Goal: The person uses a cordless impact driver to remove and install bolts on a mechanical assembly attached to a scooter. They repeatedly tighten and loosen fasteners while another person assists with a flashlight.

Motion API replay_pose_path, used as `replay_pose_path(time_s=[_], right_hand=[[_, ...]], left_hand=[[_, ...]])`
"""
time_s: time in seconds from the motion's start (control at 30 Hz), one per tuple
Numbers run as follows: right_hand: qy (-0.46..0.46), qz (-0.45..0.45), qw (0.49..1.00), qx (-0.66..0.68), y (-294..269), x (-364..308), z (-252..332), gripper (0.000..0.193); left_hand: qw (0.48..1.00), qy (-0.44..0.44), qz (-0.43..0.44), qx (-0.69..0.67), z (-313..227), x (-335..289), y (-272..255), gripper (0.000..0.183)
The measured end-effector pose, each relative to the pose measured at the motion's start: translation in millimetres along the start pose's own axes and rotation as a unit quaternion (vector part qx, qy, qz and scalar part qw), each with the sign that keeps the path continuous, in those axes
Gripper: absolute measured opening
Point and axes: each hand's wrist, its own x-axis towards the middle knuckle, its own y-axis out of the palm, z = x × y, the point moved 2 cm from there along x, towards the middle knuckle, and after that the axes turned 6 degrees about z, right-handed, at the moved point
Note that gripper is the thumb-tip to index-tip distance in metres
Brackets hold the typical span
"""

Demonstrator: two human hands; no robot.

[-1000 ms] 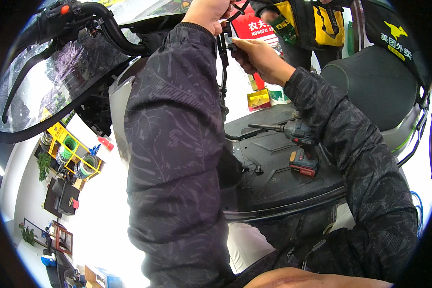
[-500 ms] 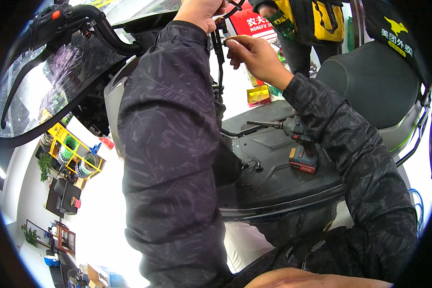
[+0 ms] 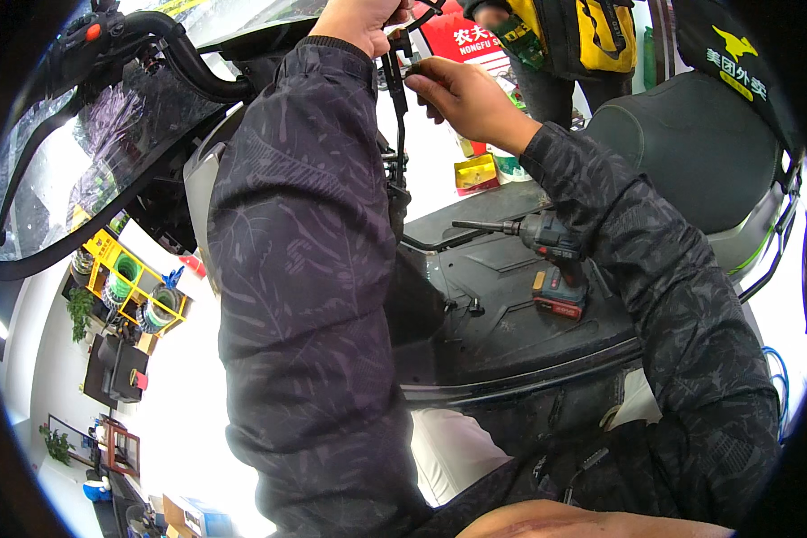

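I am at an electric scooter. My left hand [image 3: 360, 21] is raised at the top of the view, closed around a bundle of black cables [image 3: 397, 99] that hangs down toward the scooter's black footboard [image 3: 502, 314]. My right hand [image 3: 462, 94] is just to its right, fingertips pinched on a small black connector [image 3: 412, 65] at the top of the same cables. Both arms wear dark patterned sleeves. The left forearm hides much of the scooter's front panel.
A cordless drill [image 3: 547, 255] lies on the footboard. The black handlebar with brake lever [image 3: 143, 40] and a clear windshield [image 3: 81, 170] are at the upper left, the black seat [image 3: 690, 152] at the right. Another person in a yellow jacket [image 3: 583, 36] stands behind. Yellow rack [image 3: 134, 287] stands at left.
Both hands have shifted slightly left and up with the cables; the right hand's fingers have closed in on the connector. The drill has not moved.
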Motion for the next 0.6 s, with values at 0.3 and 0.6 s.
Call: replay_pose_path(time_s=[0.3,0.6], right_hand=[[0.224,0.097,0.897,0.369,4,11,-5,0.044],[0.168,0.084,0.953,0.238,-3,13,-5,0.036]], left_hand=[[1.000,0.000,0.015,-0.023,-2,-3,3,0.012],[0.999,-0.010,0.030,-0.001,2,10,-7,0.014]])
